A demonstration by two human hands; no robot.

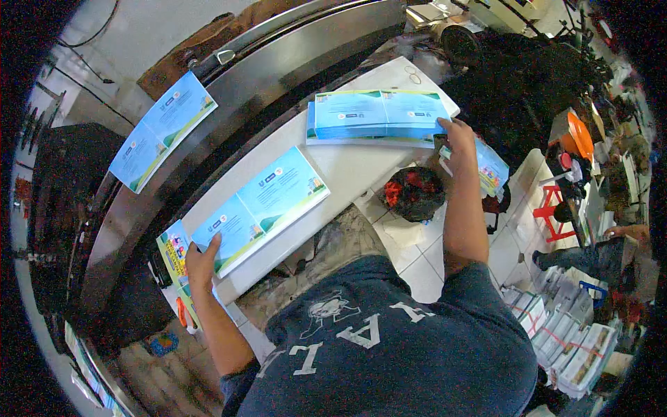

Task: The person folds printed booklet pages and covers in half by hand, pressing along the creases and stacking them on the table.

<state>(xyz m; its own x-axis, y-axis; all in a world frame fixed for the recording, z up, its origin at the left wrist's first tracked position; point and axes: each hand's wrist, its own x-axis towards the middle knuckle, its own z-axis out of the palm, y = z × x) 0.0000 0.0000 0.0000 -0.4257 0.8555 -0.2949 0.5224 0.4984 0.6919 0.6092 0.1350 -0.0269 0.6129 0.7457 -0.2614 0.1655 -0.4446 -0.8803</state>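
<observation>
My left hand (202,263) is at the near left end of a blue and green stack of printed sheets (267,198), thumb on its edge and the other fingers partly hidden. My right hand (458,139) grips the right end of a second, thicker printed stack (379,115), with its thumb at the corner. Both stacks lie on a long white tabletop (354,160). Beside my left hand, a printed sheet with yellow lettering (177,251) is partly covered. Another colourful printed sheet (492,174) lies beyond my right forearm.
A blue printed piece (164,132) rests on the metal machine edge (257,66) at the back left. Right of the table are a dark round container (415,193), a red stool (552,214) and tied paper bundles (570,340). Another person's hand (617,232) shows at far right.
</observation>
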